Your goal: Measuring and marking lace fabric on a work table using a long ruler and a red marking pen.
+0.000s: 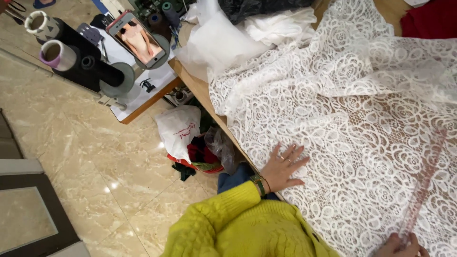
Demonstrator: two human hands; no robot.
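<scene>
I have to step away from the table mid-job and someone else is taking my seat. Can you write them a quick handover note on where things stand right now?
Left hand: flat, fingers spread, pressing the white lace fabric near the table edge.
Right hand: at the bottom of view, holding the near end of a clear pinkish ruler that lies on the lace.
Done: lace spread over the table, ruler laid on it.
Left: no marks or cuts visible yet.

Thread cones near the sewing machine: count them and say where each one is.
4: a white patterned cone and a purple-rimmed cone at top left, plus two dark cones behind the phone. Others may be hidden among the clutter.
</scene>
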